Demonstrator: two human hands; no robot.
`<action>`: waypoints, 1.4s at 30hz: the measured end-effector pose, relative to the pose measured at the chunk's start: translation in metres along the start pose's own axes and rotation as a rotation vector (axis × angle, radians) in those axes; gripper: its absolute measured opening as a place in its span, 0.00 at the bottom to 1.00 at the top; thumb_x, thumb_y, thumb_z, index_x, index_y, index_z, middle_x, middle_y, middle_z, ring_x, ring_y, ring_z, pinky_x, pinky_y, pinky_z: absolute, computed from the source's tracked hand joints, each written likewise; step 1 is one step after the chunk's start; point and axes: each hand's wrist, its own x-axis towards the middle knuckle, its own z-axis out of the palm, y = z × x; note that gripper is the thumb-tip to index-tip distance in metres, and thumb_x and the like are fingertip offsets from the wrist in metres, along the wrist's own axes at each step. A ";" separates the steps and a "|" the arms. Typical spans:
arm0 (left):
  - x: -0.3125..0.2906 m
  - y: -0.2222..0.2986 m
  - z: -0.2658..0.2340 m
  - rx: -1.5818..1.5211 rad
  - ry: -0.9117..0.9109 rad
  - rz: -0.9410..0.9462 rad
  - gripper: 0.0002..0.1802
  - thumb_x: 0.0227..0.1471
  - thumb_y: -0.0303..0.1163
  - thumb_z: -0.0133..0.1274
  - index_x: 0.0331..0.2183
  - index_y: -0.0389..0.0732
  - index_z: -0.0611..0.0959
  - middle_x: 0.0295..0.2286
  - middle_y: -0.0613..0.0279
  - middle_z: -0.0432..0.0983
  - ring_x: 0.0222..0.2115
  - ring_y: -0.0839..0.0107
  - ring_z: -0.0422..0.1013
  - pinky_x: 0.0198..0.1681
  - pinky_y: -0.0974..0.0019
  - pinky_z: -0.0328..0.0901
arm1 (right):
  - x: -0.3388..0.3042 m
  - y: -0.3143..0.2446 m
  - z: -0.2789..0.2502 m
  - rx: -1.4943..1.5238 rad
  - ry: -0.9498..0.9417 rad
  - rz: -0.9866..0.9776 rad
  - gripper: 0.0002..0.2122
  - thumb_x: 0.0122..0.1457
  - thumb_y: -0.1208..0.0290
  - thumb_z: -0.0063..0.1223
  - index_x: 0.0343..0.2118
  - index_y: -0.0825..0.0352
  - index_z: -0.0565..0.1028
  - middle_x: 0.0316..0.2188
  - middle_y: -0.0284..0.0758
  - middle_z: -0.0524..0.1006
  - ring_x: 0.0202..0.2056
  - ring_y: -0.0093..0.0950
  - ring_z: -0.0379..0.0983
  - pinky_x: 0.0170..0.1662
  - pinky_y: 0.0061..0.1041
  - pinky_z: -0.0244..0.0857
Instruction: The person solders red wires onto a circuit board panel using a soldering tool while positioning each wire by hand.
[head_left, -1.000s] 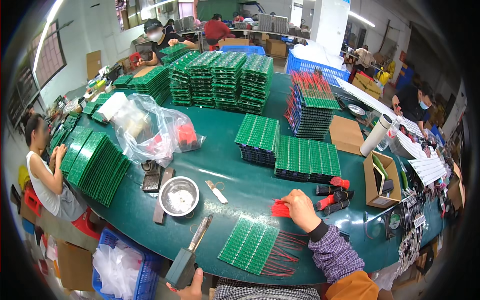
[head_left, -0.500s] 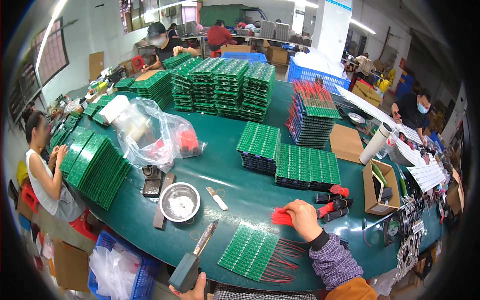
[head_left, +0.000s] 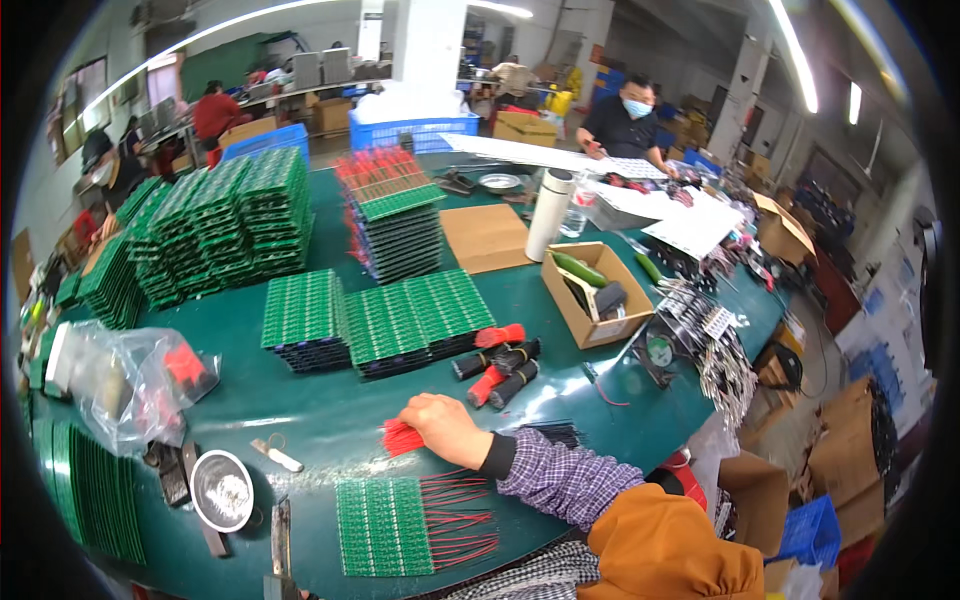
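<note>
My right hand [head_left: 440, 428] is closed over a bunch of short red wires [head_left: 402, 438] on the green table. The wires' ends fan out left of my fingers; the fingertips are partly hidden. Nearer me lies a green circuit board panel [head_left: 383, 525] with thin red wires [head_left: 460, 535] sticking out from its right edge. Left of it, a soldering iron [head_left: 281, 540] with a worn metal shaft and grey handle rises from the lower edge. Only a sliver of my left hand [head_left: 311, 596] shows beside that handle; its grip is mostly cut off.
Stacked green boards [head_left: 420, 318] stand beyond my hand, next to red and black wire bundles [head_left: 500, 372]. A metal bowl [head_left: 222, 490] and a small knife [head_left: 278, 455] are at left. A cardboard box [head_left: 598, 325] and a white flask [head_left: 550, 215] stand farther right. A masked person [head_left: 622, 130] sits across.
The view has swung to the right, so the table's things appear farther left. My left hand has nearly left the picture. My right hand stays over the red wires.
</note>
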 end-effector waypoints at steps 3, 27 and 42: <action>0.008 -0.037 -0.013 0.179 -0.117 0.277 0.16 0.61 0.22 0.57 0.50 0.26 0.82 0.43 0.44 0.81 0.30 0.63 0.73 0.35 0.62 0.71 | -0.006 0.002 -0.008 0.037 0.044 -0.011 0.04 0.53 0.78 0.53 0.31 0.66 0.78 0.30 0.38 0.76 0.40 0.38 0.77 0.41 0.37 0.74; -0.014 -0.040 0.002 -0.277 0.119 -0.073 0.22 0.53 0.18 0.56 0.51 0.28 0.76 0.45 0.48 0.78 0.20 0.76 0.67 0.21 0.72 0.62 | 0.001 -0.060 -0.073 -0.554 -0.517 -0.300 0.04 0.40 0.71 0.63 0.19 0.63 0.81 0.25 0.35 0.78 0.32 0.32 0.76 0.30 0.29 0.71; 0.000 0.015 0.018 -0.641 -0.078 -0.429 0.32 0.45 0.18 0.57 0.55 0.29 0.72 0.43 0.44 0.77 0.18 0.68 0.71 0.17 0.67 0.67 | -0.025 -0.057 -0.061 0.017 -0.199 -0.178 0.11 0.47 0.82 0.57 0.36 0.66 0.80 0.33 0.34 0.76 0.35 0.34 0.75 0.35 0.32 0.71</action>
